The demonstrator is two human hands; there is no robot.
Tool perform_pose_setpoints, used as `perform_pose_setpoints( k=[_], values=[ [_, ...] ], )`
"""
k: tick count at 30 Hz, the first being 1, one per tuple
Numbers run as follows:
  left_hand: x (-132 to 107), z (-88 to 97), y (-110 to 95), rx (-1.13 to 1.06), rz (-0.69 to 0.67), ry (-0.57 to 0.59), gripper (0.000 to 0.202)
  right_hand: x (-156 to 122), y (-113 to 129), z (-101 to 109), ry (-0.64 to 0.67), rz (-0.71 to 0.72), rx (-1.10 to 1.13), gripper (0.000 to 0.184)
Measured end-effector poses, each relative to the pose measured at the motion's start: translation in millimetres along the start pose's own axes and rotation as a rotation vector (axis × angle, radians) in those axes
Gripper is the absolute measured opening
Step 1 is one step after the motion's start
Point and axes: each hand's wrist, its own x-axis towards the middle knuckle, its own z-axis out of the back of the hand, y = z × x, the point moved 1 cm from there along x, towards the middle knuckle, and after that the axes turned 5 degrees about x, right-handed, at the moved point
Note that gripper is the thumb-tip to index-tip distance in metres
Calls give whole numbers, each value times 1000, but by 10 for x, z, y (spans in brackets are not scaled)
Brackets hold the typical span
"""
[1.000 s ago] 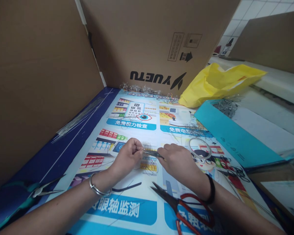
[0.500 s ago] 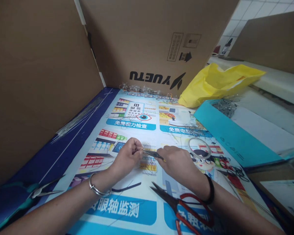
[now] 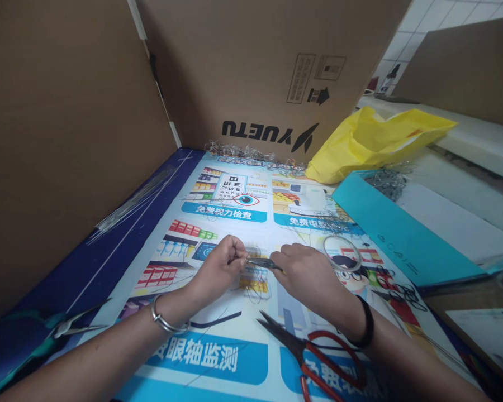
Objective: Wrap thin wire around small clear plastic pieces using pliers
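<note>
Nearest me, at the near edge of the printed poster mat, lies one pair of red-handled scissors, blades pointing toward the mat's middle. One pair of green-handled pliers rests off the mat's near left corner on the dark blue table cover.

Over the middle of the mat my two hands meet. My left hand, with one silver bangle on its wrist, is clenched, fingertips pinching a thin wire piece. My right hand, one black band at its wrist, grips one small pair of tweezers, whose tip touches the wire at my left fingertips. Loose dark wire loops lie just under both hands; I cannot count them.

Just beyond my right hand sits one clear ring of tape. Toward the right edge lies one teal sheet; behind it one yellow plastic bag. A row of tangled wire bits lines the mat's far edge.

Two cardboard panels wall in the left and far sides; white tiles show at the far right.
</note>
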Motion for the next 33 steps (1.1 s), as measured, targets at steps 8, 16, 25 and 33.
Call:
perform_pose_setpoints(
  k=[8,16,25,33],
  values=[
    [-17,6,-42,12,-16,-7,12,-12,5,9,25,-41,75,16],
    [10,12,-1,-46,-15,10,11,-5,-16,74,7,-16,21,20],
    [-11,-3,-26,-20,-29,35,10,-42,-32,242,-44,73,-64,13],
    [-20,-6,-33,6,-34,45,10,-57,22,183,-43,60,-109,10]
  ],
)
